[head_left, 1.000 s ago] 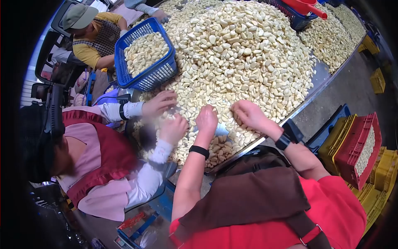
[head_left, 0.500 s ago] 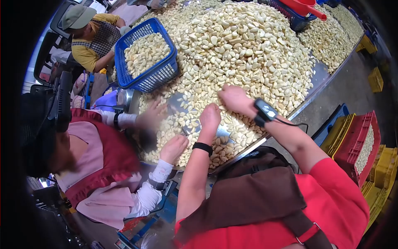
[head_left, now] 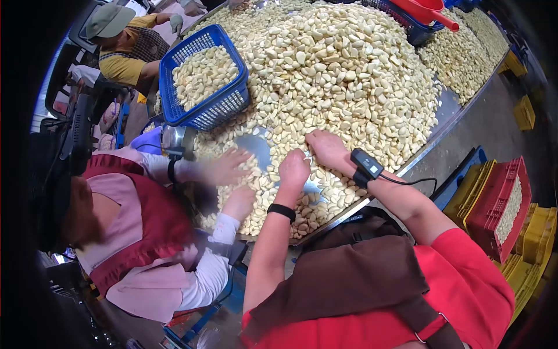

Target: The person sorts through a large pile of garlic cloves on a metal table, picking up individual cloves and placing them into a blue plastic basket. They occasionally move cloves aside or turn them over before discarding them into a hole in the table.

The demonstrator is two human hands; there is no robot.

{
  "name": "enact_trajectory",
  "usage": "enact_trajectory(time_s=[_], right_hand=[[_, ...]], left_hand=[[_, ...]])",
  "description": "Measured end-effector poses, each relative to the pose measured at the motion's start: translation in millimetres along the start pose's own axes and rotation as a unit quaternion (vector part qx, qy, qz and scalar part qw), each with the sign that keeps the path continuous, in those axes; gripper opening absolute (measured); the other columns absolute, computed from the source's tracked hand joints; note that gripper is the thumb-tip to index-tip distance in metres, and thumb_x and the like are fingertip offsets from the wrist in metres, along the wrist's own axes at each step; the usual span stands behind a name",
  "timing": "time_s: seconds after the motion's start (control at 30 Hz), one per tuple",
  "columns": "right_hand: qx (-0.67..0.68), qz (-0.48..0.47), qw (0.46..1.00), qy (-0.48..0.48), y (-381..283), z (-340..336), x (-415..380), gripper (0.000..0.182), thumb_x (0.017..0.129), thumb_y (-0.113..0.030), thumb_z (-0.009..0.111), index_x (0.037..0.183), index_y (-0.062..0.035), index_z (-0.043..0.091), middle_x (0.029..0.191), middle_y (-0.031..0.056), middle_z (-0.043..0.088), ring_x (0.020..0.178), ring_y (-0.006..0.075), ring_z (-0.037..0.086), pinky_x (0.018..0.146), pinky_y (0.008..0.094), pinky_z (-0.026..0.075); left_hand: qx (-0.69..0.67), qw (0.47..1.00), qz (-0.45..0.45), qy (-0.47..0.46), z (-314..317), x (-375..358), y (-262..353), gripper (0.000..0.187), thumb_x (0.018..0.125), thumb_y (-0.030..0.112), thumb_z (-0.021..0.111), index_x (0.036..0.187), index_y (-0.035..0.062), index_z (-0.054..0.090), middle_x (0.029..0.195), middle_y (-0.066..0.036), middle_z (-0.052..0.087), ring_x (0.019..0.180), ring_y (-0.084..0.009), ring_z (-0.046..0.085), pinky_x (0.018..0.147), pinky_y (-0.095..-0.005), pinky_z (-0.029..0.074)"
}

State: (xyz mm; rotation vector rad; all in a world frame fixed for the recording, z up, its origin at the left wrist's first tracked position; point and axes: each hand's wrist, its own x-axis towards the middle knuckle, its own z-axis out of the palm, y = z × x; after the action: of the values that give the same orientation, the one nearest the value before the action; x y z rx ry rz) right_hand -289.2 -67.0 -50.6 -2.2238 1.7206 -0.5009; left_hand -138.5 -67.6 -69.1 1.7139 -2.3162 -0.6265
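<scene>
A large heap of peeled garlic cloves (head_left: 343,75) covers the metal table (head_left: 254,150). My left hand (head_left: 294,170) is just above the loose cloves near the front edge, its fingers curled closed; whatever they pinch is too small to name. Right beside it, my right hand (head_left: 328,149) rests against the foot of the heap. Its fingers bend down among the cloves, and their tips are hidden. Darker cloves (head_left: 308,215) lie below my left hand by the table's edge.
At left, a co-worker's blurred hands (head_left: 226,168) are over the same cloves. A blue basket of cloves (head_left: 232,96) stands on the table. A red scoop (head_left: 427,11) lies at the back. Red and yellow crates (head_left: 500,203) stand at right. Another person (head_left: 131,52) works farther off.
My right hand has shifted slightly down and left, while my left hand stays nearly in place. The co-worker's hands have moved closer together, and more bare metal shows beside them.
</scene>
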Motion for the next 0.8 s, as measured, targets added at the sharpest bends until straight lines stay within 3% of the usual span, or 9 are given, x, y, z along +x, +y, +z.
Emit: enact_trajectory(time_s=[0.03,0.13,0.2,0.33,0.43,0.53,0.57,0.7,0.8], right_hand=[[0.034,0.027,0.999,-0.011,-7,-17,-5,0.014,0.077,-0.009,0.058,0.089,-0.0025,0.053,0.092,0.017,0.058,0.084,0.0332,0.061,0.069,0.0408,0.05],[0.05,0.1,0.992,0.054,1,-56,-12,0.016,0.079,-0.006,0.055,0.093,-0.0014,0.049,0.082,0.0189,0.059,0.072,0.036,0.061,0.06,0.0425,0.05],[-0.024,0.153,0.985,0.081,24,-73,-11,0.019,0.078,-0.005,0.055,0.096,-0.0015,0.049,0.078,0.0193,0.059,0.067,0.0363,0.061,0.057,0.0434,0.05],[0.014,0.05,0.997,-0.05,11,-16,-24,0.017,0.076,-0.004,0.055,0.092,0.0009,0.053,0.085,0.0222,0.058,0.078,0.0375,0.061,0.067,0.0441,0.05],[0.261,0.099,0.958,-0.071,-24,-18,-36,0.031,0.076,-0.001,0.048,0.104,-0.0011,0.062,0.097,0.0248,0.06,0.085,0.0373,0.061,0.076,0.0414,0.049],[0.463,0.215,0.845,-0.158,-19,-40,-44,0.026,0.084,-0.01,0.05,0.105,-0.0039,0.065,0.073,0.0069,0.062,0.064,0.0152,0.059,0.058,0.0276,0.048],[0.528,0.231,0.795,-0.187,-14,-40,-47,0.026,0.086,-0.014,0.052,0.107,-0.004,0.063,0.067,-0.0015,0.056,0.055,0.006,0.048,0.049,0.0217,0.04],[0.563,0.244,0.78,-0.122,-21,-58,-63,0.033,0.088,-0.012,0.05,0.12,-0.0039,0.053,0.064,-0.0029,0.051,0.055,0.0044,0.045,0.047,0.0203,0.036],[0.634,0.242,0.731,-0.067,-24,-72,-74,0.035,0.088,-0.009,0.048,0.122,-0.0036,0.05,0.065,-0.0026,0.051,0.055,0.0029,0.044,0.047,0.0189,0.035]], left_hand=[[0.002,1.0,0.001,0.001,1,-2,-7,0.012,0.078,0.014,0.063,0.086,0.0053,0.059,0.084,-0.011,0.063,0.074,-0.03,0.061,0.065,-0.039,0.049],[-0.393,0.912,-0.113,-0.033,-16,-10,-22,0.011,0.084,0.016,0.058,0.087,0.0056,0.057,0.081,-0.008,0.06,0.072,-0.0221,0.06,0.061,-0.0341,0.048],[-0.8,0.555,-0.153,-0.169,-49,-27,-19,0.014,0.088,0.017,0.053,0.097,0.0065,0.056,0.085,-0.005,0.057,0.07,-0.0163,0.055,0.059,-0.0291,0.045],[-0.82,0.513,-0.157,-0.199,-55,-27,-16,0.017,0.09,0.022,0.049,0.099,0.0075,0.052,0.087,-0.005,0.055,0.071,-0.0154,0.053,0.058,-0.0279,0.044],[-0.777,0.583,-0.178,-0.158,-70,-38,-15,0.021,0.093,0.026,0.047,0.097,0.0064,0.054,0.084,-0.005,0.054,0.071,-0.0156,0.052,0.057,-0.0278,0.043],[-0.694,0.677,-0.196,-0.143,-58,-48,-9,0.018,0.094,0.023,0.048,0.098,0.0068,0.055,0.073,-0.001,0.052,0.064,-0.0104,0.051,0.051,-0.0231,0.04],[-0.626,0.762,-0.136,-0.097,-42,-49,-1,0.014,0.093,0.019,0.051,0.098,0.0062,0.055,0.069,0.001,0.05,0.061,-0.0079,0.049,0.05,-0.0214,0.038],[-0.394,0.919,0.008,-0.013,-42,-61,59,0.011,0.09,0.01,0.057,0.099,0.0046,0.055,0.06,0.006,0.045,0.056,-0.0036,0.043,0.05,-0.0203,0.036],[-0.373,0.925,0.057,-0.049,-33,-60,63,0.02,0.084,0.014,0.061,0.1,0.0037,0.053,0.069,-0.001,0.054,0.058,-0.0118,0.05,0.053,-0.0273,0.04]])
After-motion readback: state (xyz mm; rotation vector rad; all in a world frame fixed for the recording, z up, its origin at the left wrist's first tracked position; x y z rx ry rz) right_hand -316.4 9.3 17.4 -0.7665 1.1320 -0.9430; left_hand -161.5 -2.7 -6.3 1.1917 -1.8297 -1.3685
